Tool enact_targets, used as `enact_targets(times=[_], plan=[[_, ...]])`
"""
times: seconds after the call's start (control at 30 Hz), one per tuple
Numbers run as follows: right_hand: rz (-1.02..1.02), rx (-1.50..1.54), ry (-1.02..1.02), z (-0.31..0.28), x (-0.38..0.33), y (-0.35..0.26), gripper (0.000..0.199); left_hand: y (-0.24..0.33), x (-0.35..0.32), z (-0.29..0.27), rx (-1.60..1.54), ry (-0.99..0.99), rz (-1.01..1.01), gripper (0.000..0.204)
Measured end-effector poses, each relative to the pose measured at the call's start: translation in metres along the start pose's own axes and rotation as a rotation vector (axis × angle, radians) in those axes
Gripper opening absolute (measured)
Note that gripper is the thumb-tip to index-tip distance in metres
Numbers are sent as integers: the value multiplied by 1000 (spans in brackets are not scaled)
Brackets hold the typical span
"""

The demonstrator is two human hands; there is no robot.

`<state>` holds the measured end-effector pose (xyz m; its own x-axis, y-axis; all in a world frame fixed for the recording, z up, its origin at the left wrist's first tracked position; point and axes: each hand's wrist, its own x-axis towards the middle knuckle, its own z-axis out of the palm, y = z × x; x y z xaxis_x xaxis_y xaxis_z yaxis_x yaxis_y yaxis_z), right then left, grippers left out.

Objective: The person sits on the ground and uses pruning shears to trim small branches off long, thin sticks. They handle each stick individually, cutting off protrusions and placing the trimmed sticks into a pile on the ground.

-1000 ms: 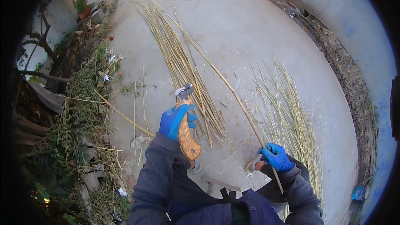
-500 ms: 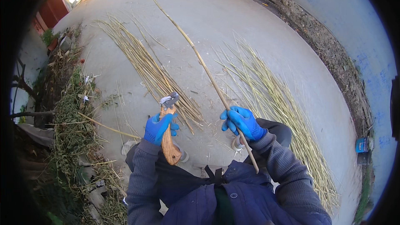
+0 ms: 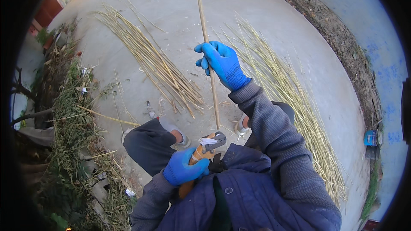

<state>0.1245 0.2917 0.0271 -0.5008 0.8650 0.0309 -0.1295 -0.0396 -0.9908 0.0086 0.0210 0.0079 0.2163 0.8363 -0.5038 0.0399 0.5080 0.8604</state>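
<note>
On the left, a pile of weeds (image 3: 70, 124) lies by the concrete floor (image 3: 141, 13), and next to it a bundle of stalks (image 3: 150, 60). Our left hand (image 3: 185, 169) (blue glove) is wrapped tight around the pruning shears (image 3: 204, 149), down by our lap. Our right hand (image 3: 222, 63) pinches a long stalk (image 3: 207, 51), whose bottom end meets the shears' blades; more cut stalks (image 3: 291, 98) lie on the right.

concrete ground (image 3: 141, 13) bears two reed bundles (image 3: 158, 66), (image 3: 291, 98), scattered trimmings (image 3: 150, 111).
</note>
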Motion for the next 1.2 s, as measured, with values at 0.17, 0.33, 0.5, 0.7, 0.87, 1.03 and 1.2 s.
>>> enact_targets(times=[0.17, 0.33, 0.5, 0.7, 0.87, 1.03, 1.2], plan=[[5, -94, 121, 5, -6, -7, 28, -4, 4, 4, 84, 106, 126, 29], [4, -75, 248, 8, -10, 0, 29, -11, 9, 7, 139, 112, 124, 28], [-34, -99, 322, 10, -10, 12, 27, -20, 13, 9, 227, 187, 182, 32], [-23, -157, 365, 12, -9, 13, 29, -29, 15, 14, 236, 258, 258, 30], [-36, -202, 419, 19, -13, 18, 29, -31, 16, 17, 306, 333, 289, 27], [-58, -327, 483, 22, -13, 27, 29, -31, 18, 21, 318, 411, 327, 24], [-33, -493, 469, 36, -38, 38, 33, -27, 24, 9, 327, 423, 288, 24]])
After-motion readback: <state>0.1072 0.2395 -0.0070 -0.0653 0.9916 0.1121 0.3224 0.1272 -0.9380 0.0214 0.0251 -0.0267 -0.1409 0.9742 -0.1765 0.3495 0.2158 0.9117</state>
